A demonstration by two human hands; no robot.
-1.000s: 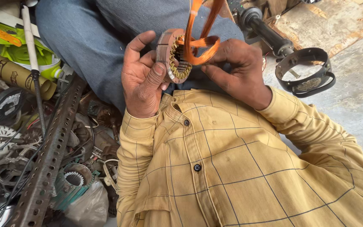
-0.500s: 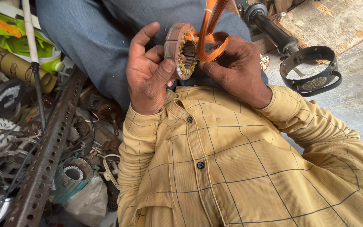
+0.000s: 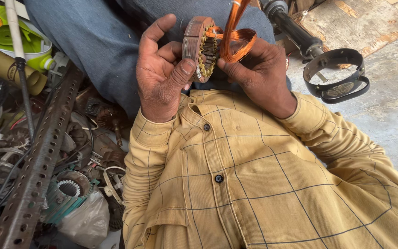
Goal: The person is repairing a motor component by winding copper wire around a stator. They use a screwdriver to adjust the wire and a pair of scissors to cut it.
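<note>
Head view: left hand [image 3: 162, 74] clamps the motor stator [image 3: 199, 46] between thumb and fingers; right hand [image 3: 259, 74], just beside it, pinches a copper wire coil [image 3: 236, 39], partly seated in the slots, most loops outside.

I have just one view, from the camera on the head. It looks steeply down the yellow checked shirt [image 3: 254, 184] to the lap, very near, with floor clutter along the left edge and bare concrete floor [image 3: 392, 110] at right.
</note>
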